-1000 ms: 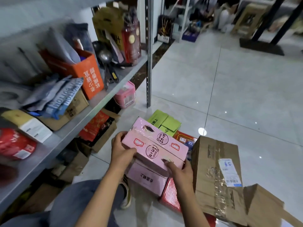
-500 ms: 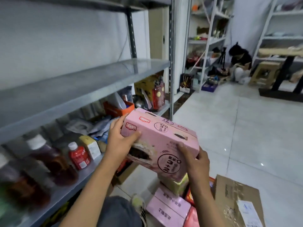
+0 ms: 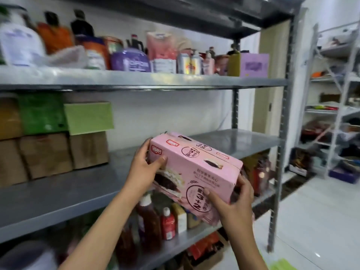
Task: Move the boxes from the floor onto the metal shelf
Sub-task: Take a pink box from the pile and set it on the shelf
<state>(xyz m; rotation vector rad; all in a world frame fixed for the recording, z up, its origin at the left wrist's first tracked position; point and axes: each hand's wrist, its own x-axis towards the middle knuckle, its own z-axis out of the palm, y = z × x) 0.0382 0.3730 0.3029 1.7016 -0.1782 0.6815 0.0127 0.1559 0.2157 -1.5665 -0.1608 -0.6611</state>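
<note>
Metal shelf point(image 3: 229, 141) behind, pink box point(image 3: 196, 170) between both grips

Pink box point(image 3: 196, 172) with dark circular print; grey metal shelf point(image 3: 68, 191); green box point(image 3: 88, 117) above brown cartons point(image 3: 58, 152)

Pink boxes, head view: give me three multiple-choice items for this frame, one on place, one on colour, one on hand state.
1. Where are the pink boxes?
A. On the floor
B. Held in front of the middle metal shelf
C. On the top shelf

2. What colour is the box stacked on the brown cartons at left?
A. Green
B. Red
C. Black

3. What is the hands' grip?
A. Both hang free
B. Only the right holds
C. Each holds one end

Answers: 1 B, the boxes hang over the shelf's front edge, not set down. 2 A, its face is light green. 3 C, left hand and right hand curl round opposite ends.
</note>
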